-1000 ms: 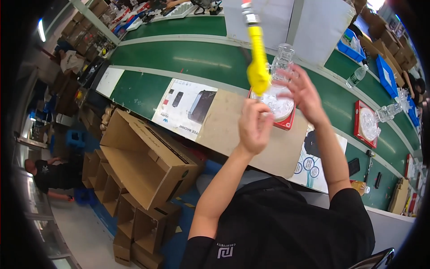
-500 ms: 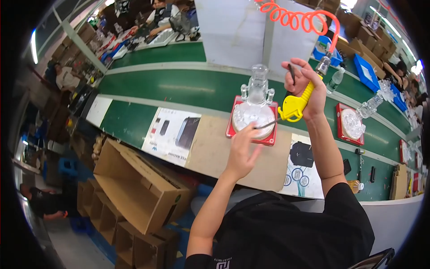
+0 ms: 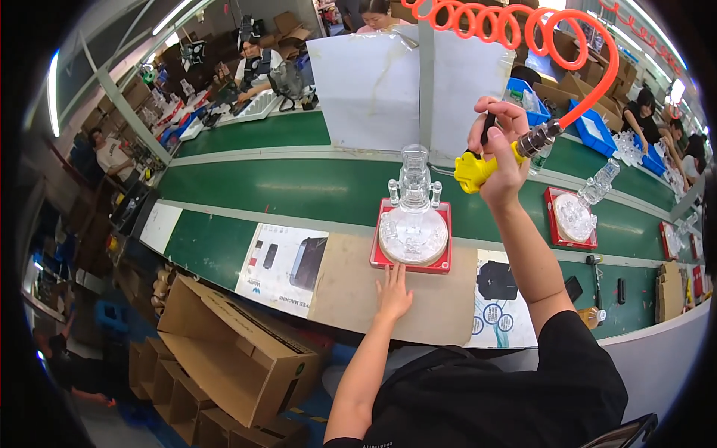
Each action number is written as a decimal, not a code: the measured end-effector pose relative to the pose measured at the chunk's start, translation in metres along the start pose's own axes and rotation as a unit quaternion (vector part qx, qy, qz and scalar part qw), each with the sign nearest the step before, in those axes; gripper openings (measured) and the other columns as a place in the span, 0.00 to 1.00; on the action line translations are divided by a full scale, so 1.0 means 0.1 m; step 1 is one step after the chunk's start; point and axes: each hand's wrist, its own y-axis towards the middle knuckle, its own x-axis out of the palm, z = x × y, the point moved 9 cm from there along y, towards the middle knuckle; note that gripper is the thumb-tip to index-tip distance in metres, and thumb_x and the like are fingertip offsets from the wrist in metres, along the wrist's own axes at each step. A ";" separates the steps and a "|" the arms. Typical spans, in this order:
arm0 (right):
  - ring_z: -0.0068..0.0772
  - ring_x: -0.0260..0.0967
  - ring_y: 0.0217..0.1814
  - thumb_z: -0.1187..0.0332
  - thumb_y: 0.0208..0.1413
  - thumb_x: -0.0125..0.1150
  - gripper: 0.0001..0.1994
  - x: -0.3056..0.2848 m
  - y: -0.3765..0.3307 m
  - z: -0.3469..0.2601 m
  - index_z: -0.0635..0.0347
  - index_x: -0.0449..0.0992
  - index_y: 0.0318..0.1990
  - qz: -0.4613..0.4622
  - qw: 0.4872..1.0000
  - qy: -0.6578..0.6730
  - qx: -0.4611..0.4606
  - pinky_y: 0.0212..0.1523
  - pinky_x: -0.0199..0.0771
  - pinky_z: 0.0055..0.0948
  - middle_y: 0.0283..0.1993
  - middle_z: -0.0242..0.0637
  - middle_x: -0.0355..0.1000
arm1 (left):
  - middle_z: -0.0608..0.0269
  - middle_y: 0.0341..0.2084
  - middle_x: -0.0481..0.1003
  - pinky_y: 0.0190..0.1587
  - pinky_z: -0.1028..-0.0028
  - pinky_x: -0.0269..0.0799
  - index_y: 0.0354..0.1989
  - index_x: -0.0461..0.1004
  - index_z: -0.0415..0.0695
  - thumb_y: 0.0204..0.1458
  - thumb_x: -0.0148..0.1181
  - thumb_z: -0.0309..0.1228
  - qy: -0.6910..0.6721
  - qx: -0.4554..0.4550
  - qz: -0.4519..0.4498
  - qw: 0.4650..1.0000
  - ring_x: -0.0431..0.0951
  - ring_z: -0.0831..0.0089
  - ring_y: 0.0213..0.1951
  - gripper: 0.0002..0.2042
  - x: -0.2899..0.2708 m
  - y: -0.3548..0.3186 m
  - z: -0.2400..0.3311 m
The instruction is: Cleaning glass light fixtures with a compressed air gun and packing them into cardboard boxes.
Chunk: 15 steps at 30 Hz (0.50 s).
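Observation:
My right hand [image 3: 505, 166] is wrapped round a yellow air blow gun [image 3: 472, 174], its black lever by the fingers. The thin metal nozzle points left, its tip close to the neck of a clear, bottle-like piece [image 3: 414, 187] with small knobs at its sides. This piece stands on the far part of a round whitish turntable [image 3: 415, 250], where other small clear parts lie. Beneath the turntable is a square red base [image 3: 379, 252]. My left hand [image 3: 393, 299] rests with fingers stretched out, the tips at the base's front edge, holding nothing.
A coiled orange-red hose [image 3: 597, 89] runs up from the gun. Another red base [image 3: 556, 224] with clear parts stands to the right. Cardboard [image 3: 347, 280] covers the bench front. An open carton [image 3: 224, 343] sits lower left. White panels [image 3: 366, 93] rise behind; other people sit beyond.
My left hand has drawn back from above the turntable to the red base's front edge. The gun's nozzle has gone from over the turntable to beside the clear piece's neck. The view has shifted.

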 end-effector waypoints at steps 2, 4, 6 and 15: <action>0.21 0.60 0.27 0.71 0.52 0.47 0.15 0.02 0.00 0.06 0.66 0.64 0.47 0.009 0.999 -0.016 0.028 0.29 0.60 0.19 0.49 0.48 0.63 | 0.55 0.69 0.46 0.65 0.42 0.42 0.68 0.46 0.44 0.49 0.60 0.36 0.007 -0.011 -0.012 1.000 0.42 0.54 0.70 0.40 0.06 0.02 -0.02; 0.21 0.60 0.27 0.72 0.52 0.47 0.14 0.00 -0.01 0.08 0.66 0.64 0.47 0.006 0.999 -0.035 0.018 0.29 0.60 0.20 0.49 0.48 0.63 | 0.56 0.69 0.45 0.65 0.42 0.42 0.68 0.46 0.44 0.47 0.61 0.36 0.002 -0.011 -0.009 1.000 0.42 0.55 0.70 0.40 0.10 0.02 -0.04; 0.21 0.60 0.27 0.72 0.52 0.47 0.14 -0.03 0.01 0.09 0.67 0.64 0.46 0.005 0.999 -0.044 0.013 0.29 0.61 0.20 0.48 0.47 0.63 | 0.56 0.69 0.45 0.65 0.43 0.43 0.68 0.47 0.45 0.47 0.61 0.36 -0.008 -0.009 -0.007 1.000 0.42 0.55 0.70 0.40 0.09 0.02 -0.02; 0.20 0.62 0.24 0.75 0.54 0.46 0.10 -0.09 -0.02 0.11 0.66 0.65 0.44 0.038 0.998 -0.015 0.055 0.26 0.60 0.20 0.44 0.43 0.65 | 0.61 0.69 0.45 0.66 0.43 0.42 0.68 0.49 0.46 0.46 0.61 0.36 0.005 -0.001 -0.019 1.000 0.43 0.55 0.70 0.39 0.09 0.03 0.16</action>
